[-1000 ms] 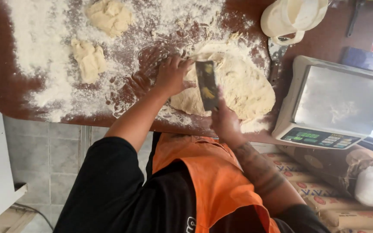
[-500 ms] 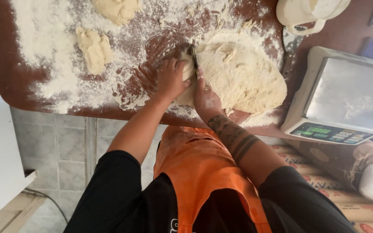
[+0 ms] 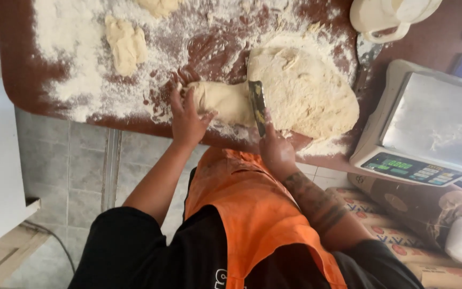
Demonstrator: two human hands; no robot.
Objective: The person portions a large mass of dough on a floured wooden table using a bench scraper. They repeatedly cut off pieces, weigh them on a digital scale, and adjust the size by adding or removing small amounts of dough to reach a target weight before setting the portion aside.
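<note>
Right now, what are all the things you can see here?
Big dough mass: one, pale cream, on the floured table, right of middle.
Cut dough piece: one, cream, left of the scraper.
Small dough pieces: two, cream, upper left; one cut off by the top edge.
Scraper: one, dark blade, pressed into the dough.
Table: one, brown, dusted with white flour.
Scale: one, grey-white, at right.
Jug: one, white, top right.
Sacks: several, brown, lower right.
Apron: one, orange.
Left hand: on the cut piece.
Right hand: grip on the scraper.
</note>
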